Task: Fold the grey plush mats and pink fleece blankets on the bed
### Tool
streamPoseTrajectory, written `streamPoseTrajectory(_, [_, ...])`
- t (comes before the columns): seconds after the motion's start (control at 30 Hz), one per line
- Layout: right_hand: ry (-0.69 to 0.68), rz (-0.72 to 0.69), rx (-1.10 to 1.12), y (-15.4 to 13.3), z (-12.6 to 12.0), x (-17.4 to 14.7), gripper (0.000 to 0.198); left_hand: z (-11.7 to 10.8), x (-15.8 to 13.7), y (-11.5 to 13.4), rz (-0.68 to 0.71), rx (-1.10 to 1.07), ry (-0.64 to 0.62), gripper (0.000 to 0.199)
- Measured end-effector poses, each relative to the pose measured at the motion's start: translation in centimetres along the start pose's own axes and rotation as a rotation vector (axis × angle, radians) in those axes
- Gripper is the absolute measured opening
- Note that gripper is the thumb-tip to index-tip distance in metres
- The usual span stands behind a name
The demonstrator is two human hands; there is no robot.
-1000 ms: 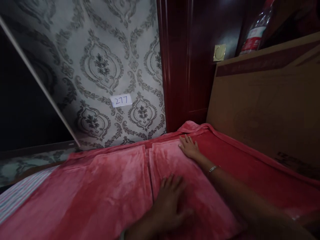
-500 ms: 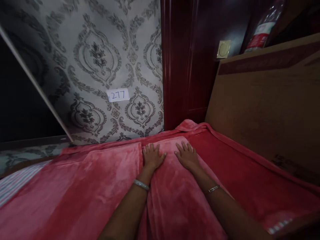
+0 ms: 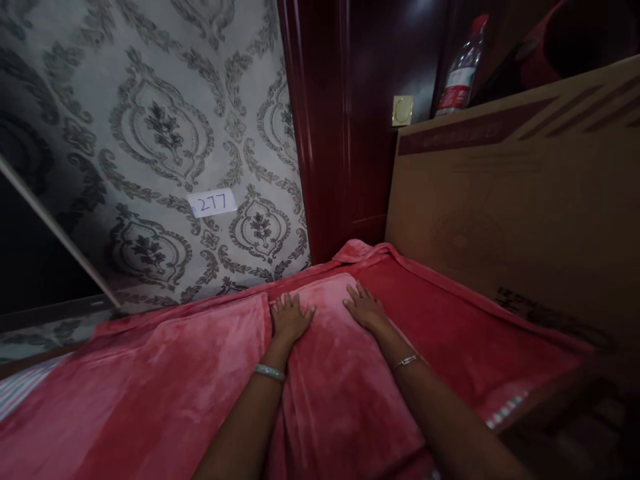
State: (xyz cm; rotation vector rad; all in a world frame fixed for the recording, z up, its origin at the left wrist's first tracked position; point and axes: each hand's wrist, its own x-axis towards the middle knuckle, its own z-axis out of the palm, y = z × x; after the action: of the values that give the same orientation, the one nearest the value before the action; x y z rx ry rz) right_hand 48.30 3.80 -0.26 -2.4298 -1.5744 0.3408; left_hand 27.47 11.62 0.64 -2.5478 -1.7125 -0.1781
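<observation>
A plush pink-red blanket [image 3: 335, 373] lies spread over the surface before me, with a folded strip running towards me through the middle. On the far left edge of that strip rests my left hand [image 3: 291, 320], palm down, fingers spread. My right hand [image 3: 366, 308] lies flat at its far right edge, also with fingers apart. Neither hand grips the cloth. A pale bangle [image 3: 269, 372] circles my left wrist, and a thin metal bracelet [image 3: 406, 361] my right.
Patterned wallpaper [image 3: 165, 133] with a paper label [image 3: 214, 202] reading 277 rises behind the blanket. A large cardboard box [image 3: 450, 193] stands at the right, a plastic bottle [image 3: 457, 83] behind its top edge. A dark screen-like panel [image 3: 40, 247] is at the left. Striped cloth [image 3: 30, 387] shows beneath the blanket.
The view has turned to the right, so the wall, box and bottle sit further left. Both hands stay flat at about the same places on the blanket.
</observation>
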Motion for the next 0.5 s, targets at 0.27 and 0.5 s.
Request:
streamPoseTrajectory(0.27, [0.083, -0.139, -0.082, -0.6, -1.1, -9.4, 0.062, -5.2, -2.6, -0.2, 0.217, -0.018, -0.177, 0.052])
streamPoseTrajectory(0.5, [0.082, -0.673, 0.026, -4.6, 6.0, -21.2, 0.063, -1.9, -6.5, -2.3, 0.378, -0.114, -0.197, 0.061])
